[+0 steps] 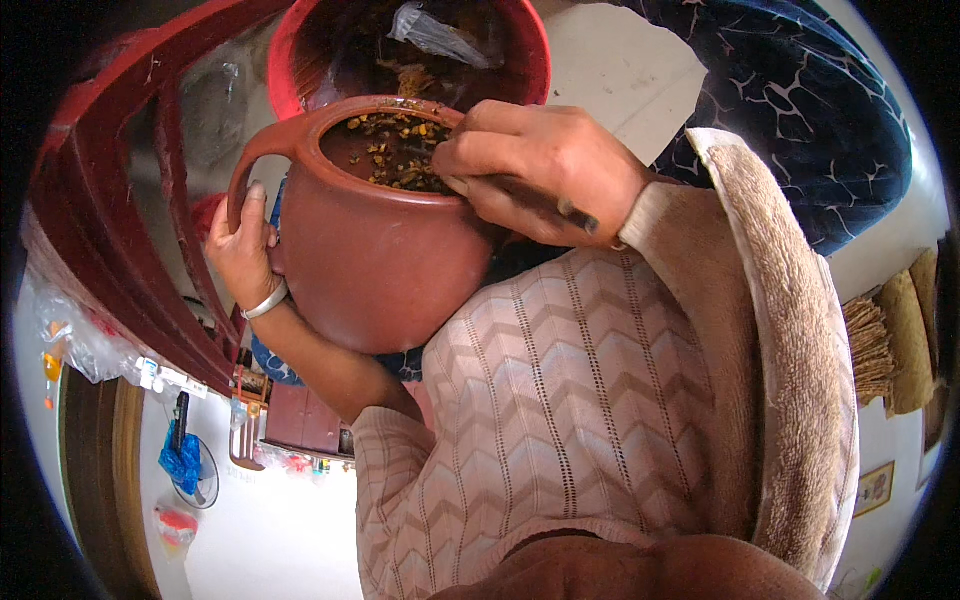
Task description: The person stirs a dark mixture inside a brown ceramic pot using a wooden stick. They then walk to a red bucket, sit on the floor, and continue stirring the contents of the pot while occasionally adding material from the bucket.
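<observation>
In the head view, close under my chest: I tilt a clay pot [375, 255] toward a red bucket [290, 60].
Clay pot: brown, round-bellied, with a loop handle on its left side; its mouth faces up and away from me, and its rim overlaps the bucket's near edge.
Pot contents: yellow-brown bits [395, 150] cling to the inner wall and lie heaped near the mouth.
Left hand [243, 250]: my grip is closed around the lower part of the handle, thumb running up along it; a pale bangle [266, 302] sits on the wrist.
Right hand [540, 170]: my grip is clamped on a thin dark stick [535, 197], the fingertips at the pot's rim, the stick's far end reaching into the mouth among the bits.
Red bucket: just beyond the pot, holding dark scraps and a crumpled clear plastic bag [435, 32].
Sleeves: a pink chevron-knit sleeve [560, 390] covers my arm, with a tan fleecy garment [790, 350] beside it.
Surroundings: dark red wooden frame [120, 230] to the left; a dark blue patterned cloth [790, 100] at upper right.
</observation>
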A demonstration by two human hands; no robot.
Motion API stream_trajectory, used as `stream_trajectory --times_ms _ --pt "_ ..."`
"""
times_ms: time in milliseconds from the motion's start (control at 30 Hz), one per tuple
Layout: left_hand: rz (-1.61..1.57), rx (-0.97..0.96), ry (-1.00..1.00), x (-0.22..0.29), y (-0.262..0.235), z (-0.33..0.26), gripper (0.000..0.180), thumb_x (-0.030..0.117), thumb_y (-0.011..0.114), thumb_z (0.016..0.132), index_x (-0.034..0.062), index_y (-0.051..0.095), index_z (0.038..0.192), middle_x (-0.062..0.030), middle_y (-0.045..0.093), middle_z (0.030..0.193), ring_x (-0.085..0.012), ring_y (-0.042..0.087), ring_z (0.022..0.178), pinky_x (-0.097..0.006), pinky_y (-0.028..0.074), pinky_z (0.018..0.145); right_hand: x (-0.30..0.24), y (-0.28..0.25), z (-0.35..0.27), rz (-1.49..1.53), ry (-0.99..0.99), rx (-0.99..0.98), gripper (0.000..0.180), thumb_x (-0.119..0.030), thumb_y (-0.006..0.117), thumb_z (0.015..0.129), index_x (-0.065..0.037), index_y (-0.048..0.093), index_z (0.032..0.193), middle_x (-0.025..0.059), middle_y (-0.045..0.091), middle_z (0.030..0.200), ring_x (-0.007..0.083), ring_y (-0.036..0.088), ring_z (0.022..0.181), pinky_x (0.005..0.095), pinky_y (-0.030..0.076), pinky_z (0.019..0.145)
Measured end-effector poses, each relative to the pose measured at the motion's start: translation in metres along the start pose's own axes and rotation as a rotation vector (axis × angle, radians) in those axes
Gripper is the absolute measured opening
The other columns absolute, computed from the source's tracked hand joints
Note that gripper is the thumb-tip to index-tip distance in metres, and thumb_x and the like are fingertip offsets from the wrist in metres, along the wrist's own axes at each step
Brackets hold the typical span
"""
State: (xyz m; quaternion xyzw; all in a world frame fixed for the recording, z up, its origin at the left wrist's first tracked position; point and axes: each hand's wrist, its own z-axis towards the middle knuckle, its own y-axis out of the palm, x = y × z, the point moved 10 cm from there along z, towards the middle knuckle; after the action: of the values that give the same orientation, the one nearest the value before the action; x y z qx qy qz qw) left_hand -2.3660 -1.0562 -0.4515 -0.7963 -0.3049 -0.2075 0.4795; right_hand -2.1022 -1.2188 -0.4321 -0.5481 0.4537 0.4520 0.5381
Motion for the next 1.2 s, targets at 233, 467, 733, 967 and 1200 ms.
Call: stream_trajectory --times_ms 233,467,733,967,1200 --pt "-0.015 -0.013 -0.014 0.0 0.001 0.0 0.025 0.019 0.074 0.086 0.0002 0.069 0.101 0.0024 0.053 0.064 -0.004 0.041 0.05 -0.021 0.033 0.046 -0.036 -0.017 -0.01 -0.191 -0.106 -0.012 0.033 -0.005 0.069 0.07 -0.004 0.063 0.101 0.01 0.059 0.086 0.0265 0.063 0.066 0.0349 0.051 0.055" --pt "0.032 -0.014 -0.017 -0.004 0.0 0.0 0.024 0.019 0.074 0.086 0.0002 0.069 0.099 0.0028 0.052 0.063 -0.0042 0.041 0.049 -0.021 0.032 0.045 -0.043 -0.033 -0.002 0.017 -0.074 -0.031 0.023 -0.003 0.066 0.077 -0.003 0.063 0.1 0.0116 0.059 0.088 0.0265 0.063 0.07 0.0335 0.051 0.058" --pt "0.035 -0.018 -0.005 0.004 0.002 -0.001 0.023 0.019 0.074 0.086 0.0002 0.069 0.099 0.0038 0.051 0.063 -0.0039 0.04 0.05 -0.021 0.032 0.046 -0.013 -0.032 0.022 0.216 -0.16 0.223 0.016 -0.011 0.065 0.086 -0.006 0.063 0.101 0.014 0.063 0.091 0.0326 0.064 0.085 0.0382 0.053 0.072" --pt "0.012 -0.044 -0.017 -0.001 0.002 -0.001 0.025 0.019 0.074 0.085 0.0002 0.069 0.102 0.0039 0.052 0.065 -0.003 0.041 0.052 -0.02 0.032 0.046 -0.006 -0.037 0.019 0.123 0.023 0.103 0.017 -0.003 0.062 0.09 0.003 0.063 0.106 0.0108 0.066 0.093 0.0192 0.064 0.08 0.0287 0.053 0.075" --pt "0.059 -0.039 -0.016 0.0 0.0 0.004 0.025 0.019 0.074 0.085 0.0001 0.069 0.101 0.0032 0.054 0.067 -0.0036 0.04 0.051 -0.02 0.032 0.046 0.015 -0.031 0.014 0.171 0.299 -0.044 0.018 -0.011 0.059 0.094 0.004 0.065 0.101 0.0115 0.067 0.088 0.0186 0.066 0.073 0.0305 0.054 0.069"
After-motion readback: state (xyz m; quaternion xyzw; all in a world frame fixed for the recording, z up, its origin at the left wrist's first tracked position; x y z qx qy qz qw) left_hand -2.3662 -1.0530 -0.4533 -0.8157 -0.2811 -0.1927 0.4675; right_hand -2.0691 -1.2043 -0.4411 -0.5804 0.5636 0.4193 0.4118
